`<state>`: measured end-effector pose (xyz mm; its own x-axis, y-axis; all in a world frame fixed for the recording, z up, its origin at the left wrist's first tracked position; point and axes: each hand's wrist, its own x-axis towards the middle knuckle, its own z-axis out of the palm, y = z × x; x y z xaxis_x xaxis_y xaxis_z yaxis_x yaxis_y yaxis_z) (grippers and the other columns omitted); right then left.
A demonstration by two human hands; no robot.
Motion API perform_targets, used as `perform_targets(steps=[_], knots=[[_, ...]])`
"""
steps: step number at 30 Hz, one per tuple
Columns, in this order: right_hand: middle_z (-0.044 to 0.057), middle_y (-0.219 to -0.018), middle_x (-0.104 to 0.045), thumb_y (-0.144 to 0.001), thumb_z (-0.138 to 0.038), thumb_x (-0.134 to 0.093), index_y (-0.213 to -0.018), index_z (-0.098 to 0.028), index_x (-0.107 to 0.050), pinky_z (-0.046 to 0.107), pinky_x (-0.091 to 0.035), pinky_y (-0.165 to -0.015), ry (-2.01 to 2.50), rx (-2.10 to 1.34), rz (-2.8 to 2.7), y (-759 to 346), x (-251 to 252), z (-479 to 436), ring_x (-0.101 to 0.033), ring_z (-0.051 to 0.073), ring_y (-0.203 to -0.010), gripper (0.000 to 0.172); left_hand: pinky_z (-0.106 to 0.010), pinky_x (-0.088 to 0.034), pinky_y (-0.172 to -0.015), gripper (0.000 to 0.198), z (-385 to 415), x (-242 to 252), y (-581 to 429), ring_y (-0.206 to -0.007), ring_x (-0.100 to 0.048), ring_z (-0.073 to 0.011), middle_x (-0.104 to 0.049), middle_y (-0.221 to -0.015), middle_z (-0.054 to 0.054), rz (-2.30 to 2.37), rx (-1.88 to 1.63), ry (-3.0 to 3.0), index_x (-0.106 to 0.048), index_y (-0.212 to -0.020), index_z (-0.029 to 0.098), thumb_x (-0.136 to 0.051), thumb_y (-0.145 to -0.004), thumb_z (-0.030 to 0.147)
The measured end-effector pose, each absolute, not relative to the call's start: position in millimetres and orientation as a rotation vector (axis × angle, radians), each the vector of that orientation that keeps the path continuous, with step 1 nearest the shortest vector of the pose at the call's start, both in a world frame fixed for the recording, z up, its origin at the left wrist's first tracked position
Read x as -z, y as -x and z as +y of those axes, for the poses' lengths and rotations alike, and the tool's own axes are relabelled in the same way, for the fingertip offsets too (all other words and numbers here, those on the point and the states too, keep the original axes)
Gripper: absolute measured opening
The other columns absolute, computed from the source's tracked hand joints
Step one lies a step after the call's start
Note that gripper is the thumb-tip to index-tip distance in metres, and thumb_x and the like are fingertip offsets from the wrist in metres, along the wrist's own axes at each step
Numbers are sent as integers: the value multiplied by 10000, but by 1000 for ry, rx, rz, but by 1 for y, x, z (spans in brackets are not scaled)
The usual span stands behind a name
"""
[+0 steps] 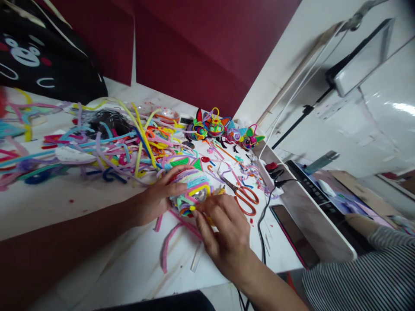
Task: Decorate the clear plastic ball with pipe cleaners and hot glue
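My left hand (164, 194) is wrapped round the left side of a ball (191, 183) covered in coloured pipe cleaners, with clear patches showing between them. At the ball's lower right, my right hand (225, 224) pinches a small yellow pipe-cleaner piece (192, 208) between thumb and finger against the surface. Just beyond the ball lie green pieces edged with pipe cleaner (180, 161). Below it, a pink pipe cleaner (167, 248) and a clear stick (196, 258) rest on the white table. Orange-handled scissors (244, 196) lie right of my right hand.
Heaps of loose pipe cleaners (110, 149) cover the table's left side. Several finished pipe-cleaner ornaments (216, 128) stand at the back. A phone (295, 235) and a black cable (261, 229) lie at right, by a low divider (311, 216). A striped sleeve (389, 242) shows beyond.
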<state>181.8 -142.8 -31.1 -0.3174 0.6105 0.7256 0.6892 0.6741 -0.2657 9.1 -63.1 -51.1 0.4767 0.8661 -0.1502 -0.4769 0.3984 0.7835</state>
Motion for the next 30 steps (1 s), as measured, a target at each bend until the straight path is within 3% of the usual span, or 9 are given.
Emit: perform_targets(steps=[9, 15, 21, 30], knots=[[81, -868, -647, -980, -124, -564, -980, -161, -651, 344, -483, -686, 1005, 218, -2054, -180, 32, -142, -591, 193, -780, 94, -343, -555, -782, 561, -62, 54, -11, -1039, -686, -312, -752, -1069, -44, 607, -950, -755, -668, -1098, 324, -885, -581, 350], [82, -831, -646, -974, -115, -568, -943, -143, -663, 342, -482, -674, 1008, 209, -2065, -178, 30, -141, -596, 197, -764, 104, -348, -546, -840, 615, -65, 49, -11, -1038, -682, -282, -741, -1068, -46, 628, -936, -755, -615, -1172, 289, -855, -608, 332], [76, -812, -637, -977, -116, -561, -931, -140, -668, 341, -460, -657, 1016, 261, -2056, -178, 31, -141, -564, 188, -734, 119, -389, -531, -909, 723, -65, 58, -13, -1100, -664, -325, -726, -1125, -62, 631, -1008, -859, -593, -1214, 270, -890, -557, 318], [85, -815, -661, -980, -119, -560, -942, -131, -673, 339, -487, -663, 1017, 249, -2057, -178, 31, -141, -583, 189, -740, 119, -340, -546, -835, 656, -65, 59, -15, -993, -688, -278, -738, -1028, -39, 699, -1052, -908, -582, -1223, 265, -823, -614, 293]])
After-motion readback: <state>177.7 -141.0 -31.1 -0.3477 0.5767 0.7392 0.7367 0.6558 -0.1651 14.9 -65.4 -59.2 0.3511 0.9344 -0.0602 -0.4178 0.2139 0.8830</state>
